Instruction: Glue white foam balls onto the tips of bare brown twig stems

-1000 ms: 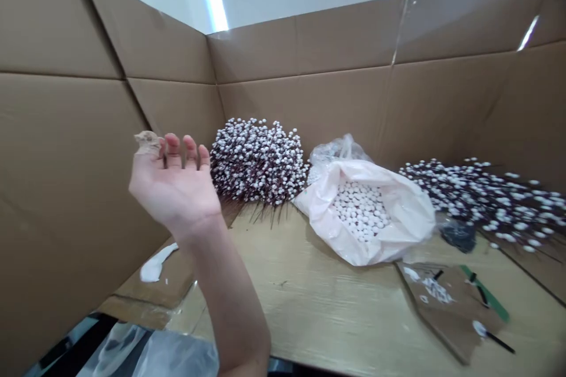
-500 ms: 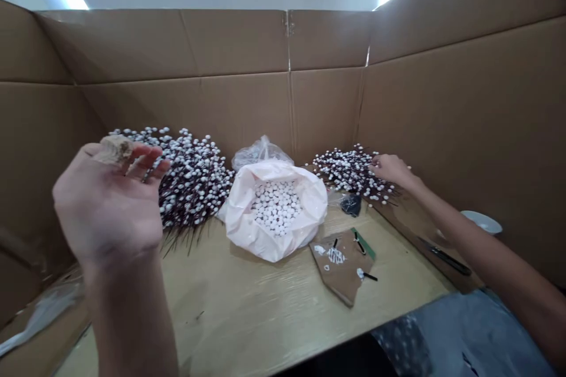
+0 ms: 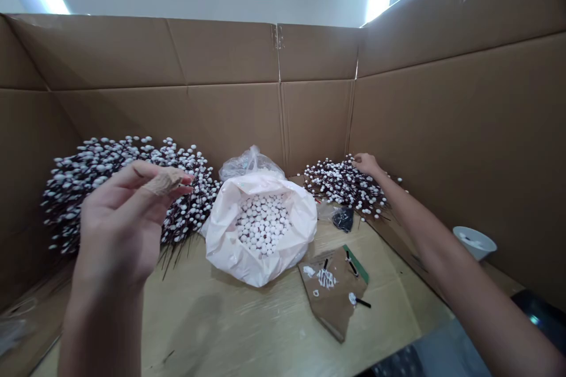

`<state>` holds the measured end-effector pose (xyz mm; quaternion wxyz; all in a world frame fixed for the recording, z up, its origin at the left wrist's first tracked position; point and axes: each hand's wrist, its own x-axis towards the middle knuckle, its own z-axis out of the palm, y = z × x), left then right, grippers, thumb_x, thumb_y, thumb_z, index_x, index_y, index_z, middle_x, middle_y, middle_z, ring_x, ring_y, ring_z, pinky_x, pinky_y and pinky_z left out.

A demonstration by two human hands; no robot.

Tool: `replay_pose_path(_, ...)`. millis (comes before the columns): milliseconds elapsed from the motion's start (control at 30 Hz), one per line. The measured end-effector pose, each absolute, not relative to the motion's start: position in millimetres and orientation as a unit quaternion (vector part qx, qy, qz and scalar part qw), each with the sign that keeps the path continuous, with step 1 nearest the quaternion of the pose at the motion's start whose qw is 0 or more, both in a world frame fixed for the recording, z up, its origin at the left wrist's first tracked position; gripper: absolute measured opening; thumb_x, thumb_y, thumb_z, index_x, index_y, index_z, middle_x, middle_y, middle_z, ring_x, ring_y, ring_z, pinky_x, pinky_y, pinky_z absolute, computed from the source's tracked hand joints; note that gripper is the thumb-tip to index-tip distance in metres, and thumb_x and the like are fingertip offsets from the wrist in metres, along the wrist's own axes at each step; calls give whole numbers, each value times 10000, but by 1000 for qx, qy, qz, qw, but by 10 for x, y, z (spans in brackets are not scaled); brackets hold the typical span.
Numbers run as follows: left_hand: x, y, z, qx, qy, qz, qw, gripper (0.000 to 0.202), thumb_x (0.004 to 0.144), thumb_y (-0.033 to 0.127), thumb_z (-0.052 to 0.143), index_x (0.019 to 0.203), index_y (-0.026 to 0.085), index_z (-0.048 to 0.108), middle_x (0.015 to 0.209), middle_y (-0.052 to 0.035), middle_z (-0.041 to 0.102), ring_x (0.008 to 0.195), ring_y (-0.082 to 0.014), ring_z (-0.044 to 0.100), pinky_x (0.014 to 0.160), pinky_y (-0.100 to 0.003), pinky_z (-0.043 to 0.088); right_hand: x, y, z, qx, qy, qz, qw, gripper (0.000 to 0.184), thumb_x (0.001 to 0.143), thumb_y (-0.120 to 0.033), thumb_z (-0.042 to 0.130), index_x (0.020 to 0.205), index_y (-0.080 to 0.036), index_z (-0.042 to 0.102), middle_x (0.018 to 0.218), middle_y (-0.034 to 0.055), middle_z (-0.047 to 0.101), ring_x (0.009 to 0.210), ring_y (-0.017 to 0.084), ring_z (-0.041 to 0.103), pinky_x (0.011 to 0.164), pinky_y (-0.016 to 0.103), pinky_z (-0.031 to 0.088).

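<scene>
My left hand (image 3: 121,224) is raised in front of the left heap of dark stems with white bead tips (image 3: 88,182). Its palm faces me and its fingers are loosely stretched, holding nothing. One fingertip is wrapped in beige tape (image 3: 163,182). My right hand (image 3: 366,164) reaches far to the back right. Its fingers curl down into the smaller pile of white-tipped stems (image 3: 342,185) and close on some of them. Between the two piles sits a pink plastic bag (image 3: 230,247), open and full of small white beads (image 3: 260,227).
Tall cardboard walls (image 3: 442,129) enclose the wooden table (image 3: 230,330) on three sides. A cardboard scrap (image 3: 331,306) carries white glue dabs and short dark sticks, beside a green strip (image 3: 357,263). A white bowl (image 3: 474,242) stands at the right, a clear bag (image 3: 250,160) behind the pink one.
The view has swung right and down a little. My left hand has dropped lower with its fingers laid out sideways. My right hand has come into view and moved deeper over the right pile.
</scene>
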<state>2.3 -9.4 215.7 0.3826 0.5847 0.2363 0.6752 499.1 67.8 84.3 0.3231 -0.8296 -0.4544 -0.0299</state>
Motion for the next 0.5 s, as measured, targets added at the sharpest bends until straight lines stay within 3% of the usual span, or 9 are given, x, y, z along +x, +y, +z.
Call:
replay_pose_path(267,83,-40,2113,610,240,652,381,74,633,202,729,600,161,678,652,-4,635,651,-92,624,632,-152,534,5036,836,1076,-784,-402,-61,469,219,909,-311,576,1014,-127,630,945,45,668,794,141,649,725,321,551)
replay_pose_path(500,70,-18,2101,603,234,659,384,77,650,195,731,617,159,672,674,-10,636,671,-100,623,639,-166,535,5020,839,1569,-699,-425,-164,552,90,738,-172,628,774,-142,705,769,77,715,768,219,671,797,361,523)
